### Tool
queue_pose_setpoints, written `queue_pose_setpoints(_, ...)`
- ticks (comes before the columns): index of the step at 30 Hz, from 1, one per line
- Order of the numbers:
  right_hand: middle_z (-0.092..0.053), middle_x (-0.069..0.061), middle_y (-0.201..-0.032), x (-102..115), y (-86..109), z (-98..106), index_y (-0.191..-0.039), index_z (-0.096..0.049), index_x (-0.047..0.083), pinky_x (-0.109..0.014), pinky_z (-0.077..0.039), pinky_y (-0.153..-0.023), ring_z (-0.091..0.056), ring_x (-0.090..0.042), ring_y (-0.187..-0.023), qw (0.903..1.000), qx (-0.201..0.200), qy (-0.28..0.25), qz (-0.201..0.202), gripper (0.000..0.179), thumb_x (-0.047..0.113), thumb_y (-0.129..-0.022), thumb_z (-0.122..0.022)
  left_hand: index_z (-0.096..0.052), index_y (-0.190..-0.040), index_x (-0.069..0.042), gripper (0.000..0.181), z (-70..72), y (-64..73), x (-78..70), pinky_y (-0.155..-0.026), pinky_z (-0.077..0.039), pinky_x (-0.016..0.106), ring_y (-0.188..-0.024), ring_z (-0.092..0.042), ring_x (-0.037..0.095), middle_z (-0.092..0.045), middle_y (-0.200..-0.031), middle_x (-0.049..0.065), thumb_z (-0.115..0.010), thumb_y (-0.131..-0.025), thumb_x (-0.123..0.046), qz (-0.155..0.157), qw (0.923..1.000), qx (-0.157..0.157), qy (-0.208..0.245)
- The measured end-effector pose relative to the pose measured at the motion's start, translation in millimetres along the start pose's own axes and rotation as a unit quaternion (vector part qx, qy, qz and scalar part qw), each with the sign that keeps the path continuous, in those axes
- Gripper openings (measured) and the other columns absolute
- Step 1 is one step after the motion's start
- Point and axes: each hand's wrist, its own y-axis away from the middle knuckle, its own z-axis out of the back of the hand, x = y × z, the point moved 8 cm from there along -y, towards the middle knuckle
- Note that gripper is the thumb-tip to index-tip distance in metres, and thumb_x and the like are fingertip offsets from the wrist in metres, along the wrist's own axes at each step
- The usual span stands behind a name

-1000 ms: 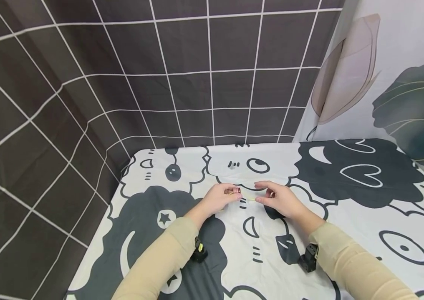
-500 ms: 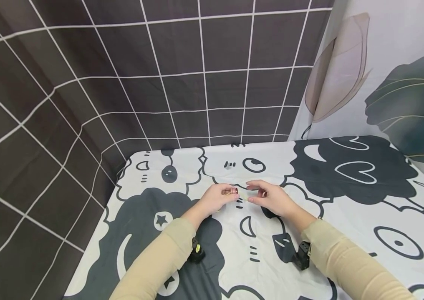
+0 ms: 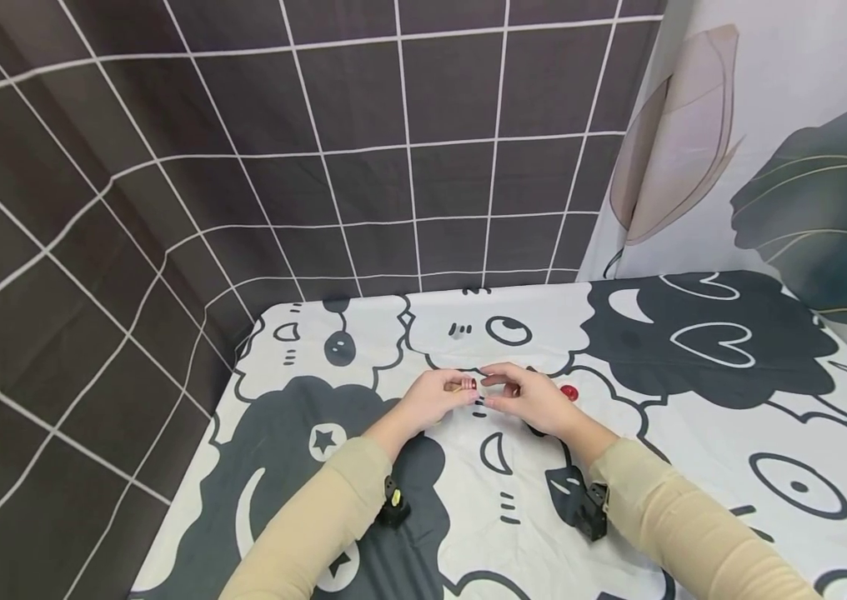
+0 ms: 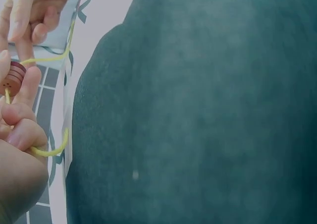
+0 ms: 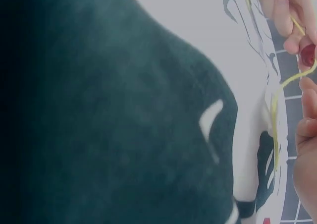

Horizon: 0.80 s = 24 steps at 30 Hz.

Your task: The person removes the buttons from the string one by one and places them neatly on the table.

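Pinched in my left hand [image 3: 434, 398] is a small red-brown striped bead [image 4: 16, 78], clearest in the left wrist view. A yellow string [image 4: 52, 59] comes out of one end of the bead, and more of it shows at the other end and loops below the fingers. My right hand [image 3: 524, 398] is just right of the bead, its thumb and index fingertips apart. In the right wrist view the string hangs past the right hand's fingers [image 5: 308, 95]; whether they touch the bead is unclear.
A round red piece [image 3: 569, 392] lies on the sheet just behind the right hand. The black-and-white cartoon sheet [image 3: 498, 533] covers the surface. Dark gridded cloth [image 3: 363, 100] hangs at the back and left, with a leaf-printed curtain [image 3: 686, 142] at the right.
My right hand has moved left toward the bead, and the gap between the hands has narrowed. The red piece has come into view behind it. The left hand keeps its pinch.
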Motion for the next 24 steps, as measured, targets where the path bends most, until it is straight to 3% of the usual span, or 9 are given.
queue_pose_setpoints(11, -0.069, 0.000, -0.100, -1.2, -2.4, -4.4, -0.125, -0.058, 0.012, -0.025, -0.044, -0.060, -0.053, -0.011, -0.071, 0.9995, -0.001, -0.013, -0.028, 0.044, 0.027, -0.085, -0.070, -0.065, -0.117, -0.007, 0.039, -3.5, -2.1, -2.9, -0.077, -0.048, 0.026, -0.085, -0.060, 0.008, -0.067, -0.095, -0.003, -0.067, -0.087, -0.033, -0.011, 0.9998, 0.007, 0.012)
queue_pose_setpoints(17, -0.068, 0.002, -0.091, -0.3, -3.6, -7.6, -0.123, -0.057, 0.011, -0.025, -0.046, -0.058, -0.056, -0.009, -0.067, 0.9996, -0.001, -0.020, -0.020, 0.043, 0.023, -0.085, -0.071, -0.065, -0.116, -0.006, 0.040, -3.4, -3.0, -4.3, -0.076, -0.046, 0.026, -0.084, -0.059, 0.008, -0.068, -0.093, -0.002, -0.068, -0.087, -0.032, -0.021, 0.9995, 0.003, 0.022)
queue_pose_setpoints(24, -0.053, 0.007, -0.070, -1.9, -4.9, -6.9, -0.120, -0.059, 0.013, -0.025, -0.039, -0.051, -0.047, -0.009, -0.054, 0.9997, -0.009, -0.003, -0.022, 0.040, 0.026, -0.084, -0.072, -0.066, -0.115, -0.005, 0.038, -3.2, -3.5, -3.8, -0.075, -0.046, 0.025, -0.083, -0.060, 0.007, -0.069, -0.091, -0.003, -0.068, -0.087, -0.031, -0.025, 0.9994, 0.000, 0.026)
